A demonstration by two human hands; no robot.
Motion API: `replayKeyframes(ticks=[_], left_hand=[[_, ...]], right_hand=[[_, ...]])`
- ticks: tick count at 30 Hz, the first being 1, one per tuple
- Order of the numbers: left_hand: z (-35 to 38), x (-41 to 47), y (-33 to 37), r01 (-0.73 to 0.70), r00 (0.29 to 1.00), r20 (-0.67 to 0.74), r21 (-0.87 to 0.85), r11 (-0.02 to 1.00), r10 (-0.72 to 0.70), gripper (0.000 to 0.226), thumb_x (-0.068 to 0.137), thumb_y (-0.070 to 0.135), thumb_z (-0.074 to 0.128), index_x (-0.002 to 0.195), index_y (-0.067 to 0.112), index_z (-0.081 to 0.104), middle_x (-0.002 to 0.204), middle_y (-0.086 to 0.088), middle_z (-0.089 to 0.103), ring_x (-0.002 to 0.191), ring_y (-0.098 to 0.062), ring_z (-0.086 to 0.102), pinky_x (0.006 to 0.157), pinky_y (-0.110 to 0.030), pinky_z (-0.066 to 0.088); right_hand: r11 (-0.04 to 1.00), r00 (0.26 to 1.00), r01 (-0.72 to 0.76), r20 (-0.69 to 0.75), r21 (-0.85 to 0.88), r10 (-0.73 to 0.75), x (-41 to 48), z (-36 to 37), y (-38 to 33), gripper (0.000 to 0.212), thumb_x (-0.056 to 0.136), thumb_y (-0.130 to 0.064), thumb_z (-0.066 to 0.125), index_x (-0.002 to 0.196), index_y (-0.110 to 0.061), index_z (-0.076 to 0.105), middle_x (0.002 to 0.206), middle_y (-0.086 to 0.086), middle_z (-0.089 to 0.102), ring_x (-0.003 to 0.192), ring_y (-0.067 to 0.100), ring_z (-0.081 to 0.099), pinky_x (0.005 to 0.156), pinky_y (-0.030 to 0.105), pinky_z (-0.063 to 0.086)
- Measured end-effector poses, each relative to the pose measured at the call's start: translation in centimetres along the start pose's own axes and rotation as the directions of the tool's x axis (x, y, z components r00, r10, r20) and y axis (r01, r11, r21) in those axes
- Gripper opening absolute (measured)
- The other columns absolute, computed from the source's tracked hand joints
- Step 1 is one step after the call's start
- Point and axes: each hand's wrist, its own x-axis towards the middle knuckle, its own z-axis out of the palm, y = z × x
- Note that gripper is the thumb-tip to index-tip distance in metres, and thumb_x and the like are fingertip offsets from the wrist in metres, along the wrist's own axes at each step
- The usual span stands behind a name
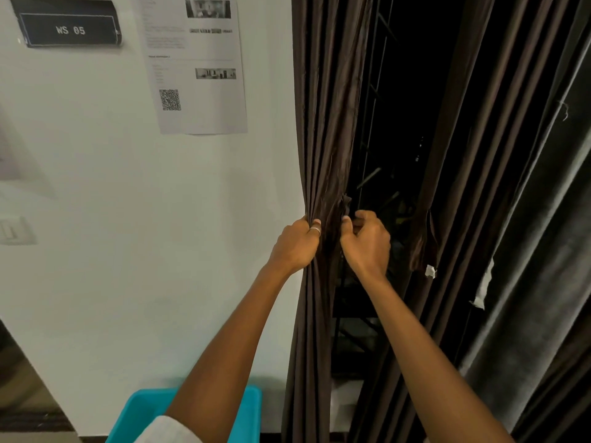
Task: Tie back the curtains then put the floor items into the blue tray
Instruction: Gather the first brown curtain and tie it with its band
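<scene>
A dark brown curtain (323, 123) hangs at the edge of the white wall, gathered into a tight bunch at waist height. My left hand (295, 246) grips the bunch from the wall side, thumb with a ring on the front. My right hand (367, 243) pinches a dark strip of fabric, the tie-back (346, 201), at the bunch's window side. A second brown curtain (473, 155) hangs to the right, with a loose tie-back (423, 247) dangling from it. The blue tray (142, 410) stands on the floor at the bottom, partly hidden by my left arm. No floor items show.
A grey curtain (543, 251) hangs at the far right. Between the brown curtains is a dark window with a metal grille (374, 107). On the wall are a "WS 05" sign (70, 25), a printed sheet (195, 65) and a light switch (16, 231).
</scene>
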Motion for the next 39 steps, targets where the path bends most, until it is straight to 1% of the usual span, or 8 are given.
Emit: replayKeyframes(ticks=[6, 10, 16, 21, 23, 29, 35, 39], left_hand=[[0.2, -0.4, 0.4, -0.002, 1.0, -0.003, -0.014, 1.0, 0.002, 0.027, 0.11, 0.038, 0.036, 0.101, 0.022, 0.056, 0.081, -0.002, 0.064, 0.077, -0.019, 0.065, 0.08, -0.036, 0.055], [0.0, -0.5, 0.3, 0.013, 1.0, -0.012, 0.012, 1.0, -0.013, 0.037, 0.109, 0.039, 0.036, 0.084, 0.019, 0.054, 0.078, -0.005, 0.061, 0.072, -0.019, 0.061, 0.08, -0.039, 0.054], [-0.2, -0.6, 0.1, 0.016, 1.0, -0.004, 0.043, 0.999, -0.015, 0.038, 0.109, 0.041, 0.035, 0.098, 0.013, 0.058, 0.093, -0.012, 0.067, 0.086, -0.025, 0.068, 0.088, -0.04, 0.056], [0.1, -0.7, 0.4, -0.037, 0.998, 0.055, -0.004, 0.999, 0.037, 0.04, 0.11, 0.039, 0.035, 0.125, 0.011, 0.06, 0.095, -0.009, 0.068, 0.086, -0.023, 0.069, 0.089, -0.039, 0.058], [0.2, -1.0, 0.6, -0.075, 0.993, 0.086, -0.008, 0.997, 0.075, 0.039, 0.11, 0.036, 0.035, 0.131, 0.013, 0.057, 0.096, -0.006, 0.068, 0.085, -0.022, 0.068, 0.082, -0.036, 0.057], [0.5, -1.5, 1.0, -0.196, 0.965, 0.171, -0.02, 0.98, 0.197, 0.044, 0.108, 0.042, 0.036, 0.144, 0.022, 0.055, 0.128, -0.012, 0.067, 0.111, -0.027, 0.067, 0.097, -0.043, 0.057], [0.1, -2.1, 0.7, -0.261, 0.914, 0.35, 0.126, 0.957, 0.204, 0.042, 0.1, 0.015, 0.055, 0.142, 0.01, 0.052, 0.122, -0.018, 0.067, 0.098, -0.027, 0.067, 0.086, -0.036, 0.058], [-1.1, -2.3, 0.1, -0.286, 0.847, 0.482, 0.053, 0.957, 0.226, 0.073, 0.092, 0.029, 0.068, 0.154, 0.021, 0.033, 0.139, -0.007, 0.061, 0.107, -0.02, 0.065, 0.088, -0.032, 0.058]], right_hand=[[0.99, 0.992, -0.035, 0.115, -0.136, 0.05, 1.3, 0.2, -1.5, 0.058, 0.095, -0.044, 0.065, 0.138, -0.01, 0.046, 0.124, 0.011, 0.065, 0.112, 0.032, 0.064, 0.083, 0.042, 0.054], [0.992, 0.98, -0.043, 0.186, -0.116, 0.064, 1.5, -0.1, -1.8, 0.048, 0.099, -0.021, 0.061, 0.141, -0.01, 0.04, 0.121, 0.015, 0.065, 0.103, 0.032, 0.067, 0.082, 0.044, 0.058], [0.865, 0.948, -0.297, 0.238, 0.405, 0.214, 0.9, -2.1, -2.1, 0.046, 0.102, -0.008, 0.042, 0.141, -0.027, 0.054, 0.106, 0.0, 0.068, 0.083, 0.008, 0.065, 0.066, 0.022, 0.055], [0.854, 0.909, -0.317, 0.39, 0.412, 0.149, -0.2, -2.5, -2.4, 0.047, 0.082, -0.038, 0.053, 0.128, -0.041, 0.062, 0.136, 0.003, 0.06, 0.116, 0.019, 0.063, 0.1, 0.044, 0.054], [0.879, 0.89, -0.259, 0.452, 0.401, 0.056, -1.0, -2.9, -3.1, 0.033, 0.09, -0.045, 0.058, 0.123, -0.046, 0.061, 0.137, -0.001, 0.059, 0.117, 0.013, 0.061, 0.096, 0.032, 0.052], [0.954, 0.799, -0.207, 0.6, 0.215, 0.039, -1.4, -1.9, -3.7, 0.123, 0.068, -0.09, 0.061, 0.163, -0.028, 0.014, 0.164, -0.001, 0.034, 0.154, 0.022, 0.026, 0.125, 0.049, 0.026], [0.954, 0.903, -0.211, 0.416, 0.214, 0.107, -1.5, -1.5, -4.7, 0.071, 0.091, -0.062, 0.062, 0.147, -0.021, 0.045, 0.127, -0.003, 0.062, 0.122, 0.022, 0.061, 0.103, 0.036, 0.051], [0.946, 0.916, -0.251, 0.365, 0.205, 0.164, -1.1, -1.7, -4.5, 0.043, 0.102, -0.034, 0.052, 0.143, -0.022, 0.051, 0.119, -0.001, 0.061, 0.115, 0.025, 0.061, 0.097, 0.037, 0.049]])
